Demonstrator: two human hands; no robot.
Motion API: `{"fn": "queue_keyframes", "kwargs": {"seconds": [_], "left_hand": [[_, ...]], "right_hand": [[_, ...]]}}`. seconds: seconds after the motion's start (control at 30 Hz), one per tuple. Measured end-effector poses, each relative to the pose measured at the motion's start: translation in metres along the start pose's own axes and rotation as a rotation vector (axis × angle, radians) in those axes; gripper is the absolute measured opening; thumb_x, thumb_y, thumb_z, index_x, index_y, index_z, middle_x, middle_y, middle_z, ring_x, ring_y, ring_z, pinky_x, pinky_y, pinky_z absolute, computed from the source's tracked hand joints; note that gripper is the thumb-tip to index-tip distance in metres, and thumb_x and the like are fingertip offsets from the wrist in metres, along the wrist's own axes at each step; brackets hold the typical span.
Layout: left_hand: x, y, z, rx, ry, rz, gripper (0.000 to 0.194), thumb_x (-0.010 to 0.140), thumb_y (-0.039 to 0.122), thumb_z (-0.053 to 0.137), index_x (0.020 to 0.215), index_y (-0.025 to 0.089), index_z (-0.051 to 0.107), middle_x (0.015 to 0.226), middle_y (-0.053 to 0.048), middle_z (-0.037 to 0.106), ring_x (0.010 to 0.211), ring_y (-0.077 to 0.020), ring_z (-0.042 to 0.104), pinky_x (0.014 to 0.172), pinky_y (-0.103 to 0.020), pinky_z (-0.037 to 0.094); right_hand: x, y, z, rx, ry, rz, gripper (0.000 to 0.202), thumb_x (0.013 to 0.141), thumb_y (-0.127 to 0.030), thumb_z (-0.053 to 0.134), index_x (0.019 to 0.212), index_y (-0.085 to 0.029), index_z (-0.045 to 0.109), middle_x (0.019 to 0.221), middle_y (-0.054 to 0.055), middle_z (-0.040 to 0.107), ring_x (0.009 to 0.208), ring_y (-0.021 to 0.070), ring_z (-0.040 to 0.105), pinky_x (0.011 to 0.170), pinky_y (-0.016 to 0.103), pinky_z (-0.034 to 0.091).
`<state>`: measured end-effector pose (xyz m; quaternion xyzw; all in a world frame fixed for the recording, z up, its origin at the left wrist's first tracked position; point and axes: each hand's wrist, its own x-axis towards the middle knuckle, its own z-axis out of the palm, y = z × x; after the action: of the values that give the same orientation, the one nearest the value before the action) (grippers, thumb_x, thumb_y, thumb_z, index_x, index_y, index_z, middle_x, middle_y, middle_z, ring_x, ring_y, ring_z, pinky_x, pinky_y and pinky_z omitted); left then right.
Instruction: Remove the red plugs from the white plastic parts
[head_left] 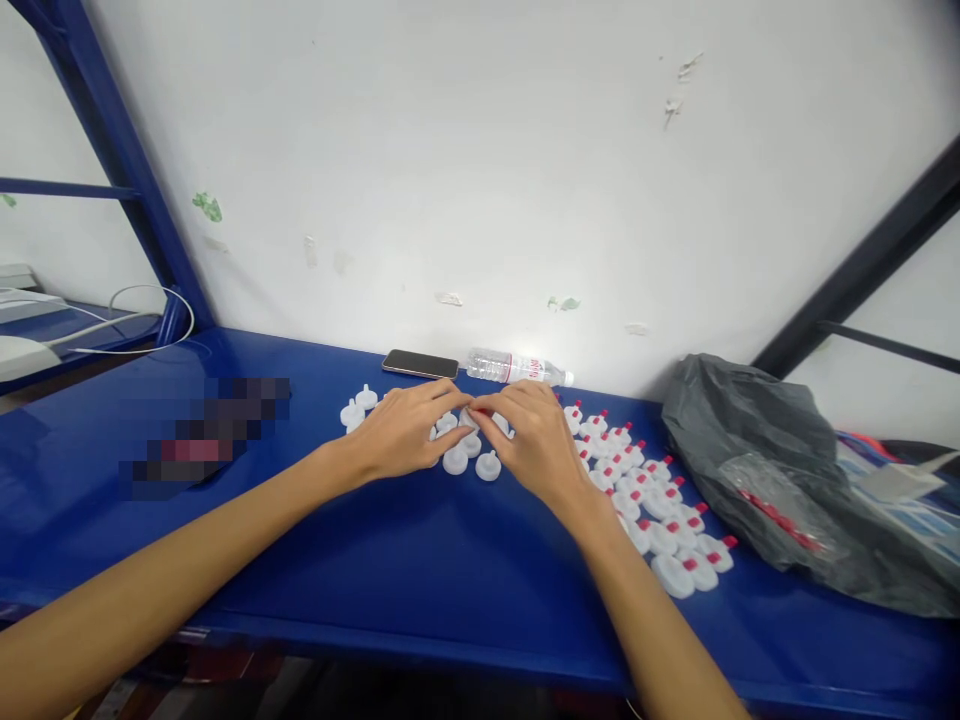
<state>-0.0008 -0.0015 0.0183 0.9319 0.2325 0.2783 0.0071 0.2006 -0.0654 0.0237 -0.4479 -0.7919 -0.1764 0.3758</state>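
One phone [420, 364], one bottle [517, 368], at least six plain caps [487, 466] and over twenty red-tipped caps [673, 577] show.

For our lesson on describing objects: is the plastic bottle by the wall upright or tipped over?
Tipped over: the bottle lies on its side along the wall, its white cap pointing right.

A dark-screened phone [421, 363] lies near the white wall [450, 180] at the back of the blue tabletop [450, 570]. Just beside it, a clear bottle [517, 367] rests on its side. A crumpled grey bag [750, 430] sits at right; a white cable [193, 320] loops at far left.
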Motion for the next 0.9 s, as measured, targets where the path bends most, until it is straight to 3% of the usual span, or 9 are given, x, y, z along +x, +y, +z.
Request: {"fn": "queue_keyframes", "kwargs": {"seconds": [0.2,0.37,0.57,0.63,0.8,0.9], "left_hand": [[0.003,-0.003,-0.003,-0.12,0.066,-0.131,0.033,0.098,0.043,0.058,0.118,0.019,0.069,0.089,-0.004,0.073,0.077,-0.0199,0.067,0.071,-0.033,0.05],[0.009,0.002,-0.007,-0.409,0.131,-0.351,0.038,0.09,0.049,0.07,0.114,0.019,0.07,0.089,-0.005,0.078,0.077,-0.0209,0.072,0.069,-0.032,0.057],[0.01,0.008,-0.006,-0.79,0.09,-0.398,0.041,0.084,0.047,0.077,0.111,0.018,0.068,0.102,-0.008,0.078,0.08,-0.0228,0.076,0.068,-0.033,0.062],[0.009,0.01,-0.006,-0.755,0.085,-0.378,0.037,0.088,0.048,0.072,0.111,0.019,0.067,0.104,-0.007,0.078,0.078,-0.021,0.075,0.068,-0.032,0.06],[0.005,0.013,-0.008,-0.25,0.13,-0.248,0.025,0.102,0.041,0.051,0.094,0.02,0.063,0.082,-0.002,0.069,0.07,-0.0177,0.063,0.066,-0.032,0.047],[0.002,0.013,-0.009,-0.145,0.089,-0.173,0.028,0.106,0.036,0.04,0.087,0.021,0.054,0.08,-0.001,0.062,0.07,-0.0174,0.056,0.067,-0.033,0.042]], "right_hand": [[0.001,-0.009,-0.011,0.144,-0.066,0.062,0.025,0.104,-0.026,0.053,0.125,-0.023,0.066,0.106,0.005,0.075,0.101,0.0225,0.066,0.096,0.04,0.046],[0.001,-0.008,-0.015,0.177,-0.044,0.125,0.047,0.096,-0.011,0.047,0.141,-0.024,0.055,0.128,0.007,0.069,0.118,0.0234,0.063,0.103,0.041,0.047],[-0.003,-0.004,0.002,0.023,-0.074,0.08,0.038,0.1,-0.029,0.061,0.137,-0.021,0.06,0.127,0.009,0.072,0.112,0.0254,0.067,0.097,0.041,0.05],[-0.003,-0.002,0.006,-0.014,-0.041,0.056,0.037,0.101,-0.028,0.06,0.137,-0.019,0.06,0.125,0.01,0.073,0.111,0.0251,0.069,0.095,0.04,0.05],[-0.004,0.0,0.006,-0.039,-0.008,-0.003,0.039,0.101,-0.029,0.062,0.139,-0.02,0.06,0.125,0.011,0.074,0.114,0.0268,0.069,0.098,0.042,0.049],[-0.004,-0.001,0.004,-0.023,-0.035,-0.027,0.036,0.102,-0.027,0.061,0.137,-0.021,0.061,0.127,0.01,0.074,0.115,0.0267,0.068,0.098,0.043,0.049]]}}
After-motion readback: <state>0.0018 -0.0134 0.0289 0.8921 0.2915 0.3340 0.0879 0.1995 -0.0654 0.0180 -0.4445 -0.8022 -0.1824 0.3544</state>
